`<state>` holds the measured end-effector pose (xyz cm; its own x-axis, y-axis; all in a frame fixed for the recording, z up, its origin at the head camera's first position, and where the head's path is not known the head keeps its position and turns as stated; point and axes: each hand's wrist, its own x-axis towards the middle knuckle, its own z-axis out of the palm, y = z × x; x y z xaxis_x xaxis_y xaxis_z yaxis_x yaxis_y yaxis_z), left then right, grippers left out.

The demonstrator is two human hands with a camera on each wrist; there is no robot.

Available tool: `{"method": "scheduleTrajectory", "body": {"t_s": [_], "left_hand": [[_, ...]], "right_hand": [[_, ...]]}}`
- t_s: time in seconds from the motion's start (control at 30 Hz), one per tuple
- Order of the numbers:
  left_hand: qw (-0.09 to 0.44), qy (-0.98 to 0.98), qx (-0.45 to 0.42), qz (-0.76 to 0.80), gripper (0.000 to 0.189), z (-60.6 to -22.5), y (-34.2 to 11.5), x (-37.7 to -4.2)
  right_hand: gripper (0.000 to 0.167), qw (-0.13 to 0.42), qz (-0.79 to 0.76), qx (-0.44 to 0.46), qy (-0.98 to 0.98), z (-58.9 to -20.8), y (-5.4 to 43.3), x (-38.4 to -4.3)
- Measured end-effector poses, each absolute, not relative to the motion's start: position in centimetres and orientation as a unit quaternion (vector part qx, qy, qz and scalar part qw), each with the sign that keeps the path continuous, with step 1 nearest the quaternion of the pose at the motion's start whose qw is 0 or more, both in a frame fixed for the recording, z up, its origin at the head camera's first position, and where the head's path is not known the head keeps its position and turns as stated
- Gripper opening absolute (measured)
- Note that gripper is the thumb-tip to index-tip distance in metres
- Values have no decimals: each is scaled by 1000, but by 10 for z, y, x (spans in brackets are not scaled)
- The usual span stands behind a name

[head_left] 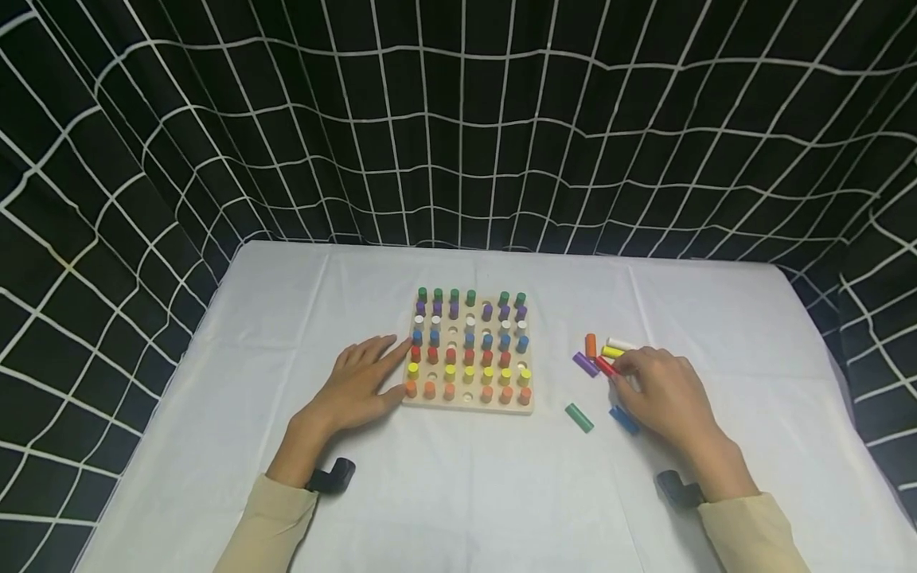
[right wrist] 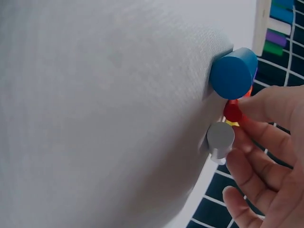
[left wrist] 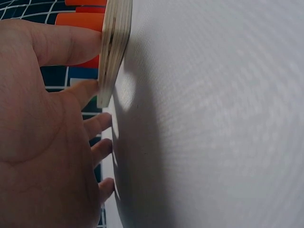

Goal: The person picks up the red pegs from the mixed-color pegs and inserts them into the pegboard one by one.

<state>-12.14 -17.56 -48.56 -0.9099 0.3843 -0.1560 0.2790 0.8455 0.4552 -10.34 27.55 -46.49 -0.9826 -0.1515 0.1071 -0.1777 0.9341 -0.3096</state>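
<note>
A wooden pegboard (head_left: 494, 407) lies mid-table, with rows of orange, yellow, red, blue, white, purple and green pegs standing in it. Several bare holes show among them. My left hand (head_left: 358, 388) rests at the board's left side, thumb and index finger touching its edge (left wrist: 114, 52), the other fingers spread on the cloth. To the right, my right hand (head_left: 662, 394) pinches one end of a red peg (head_left: 606, 366) between thumb and index finger. Close by lie an orange peg (head_left: 591, 345), yellow peg (head_left: 612, 352), white peg (head_left: 619, 344) and purple peg (head_left: 585, 364).
Nearer the front, a green peg (head_left: 579, 418) and a blue peg (head_left: 624, 419) lie on the white tablecloth (head_left: 458, 493). Black curtains with white netting (head_left: 458, 143) surround the table's back and sides. Each wrist wears a small black camera (head_left: 333, 476).
</note>
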Motion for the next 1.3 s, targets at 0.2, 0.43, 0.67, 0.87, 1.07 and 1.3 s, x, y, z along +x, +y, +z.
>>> {"method": "scheduleTrajectory", "body": {"t_s": [0.2, 0.43, 0.67, 0.87, 1.07, 1.3], "left_hand": [[118, 953, 176, 216, 74, -485, -176, -121], [116, 954, 174, 217, 74, -485, -175, -121], [113, 954, 173, 220, 74, -484, -175, -120], [113, 954, 170, 217, 74, -484, -174, -121], [111, 954, 172, 221, 73, -484, -174, -121], [110, 954, 175, 219, 73, -484, -174, -121]], "right_hand": [[26, 18, 134, 88, -987, -464, 277, -106], [24, 17, 119, 90, -989, -460, 277, -106], [24, 26, 116, 87, -989, -451, 278, -105], [23, 46, 125, 92, -987, -446, 280, -103], [22, 52, 130, 96, -986, -440, 277, -101], [19, 24, 145, 91, -985, -437, 273, -100]]}}
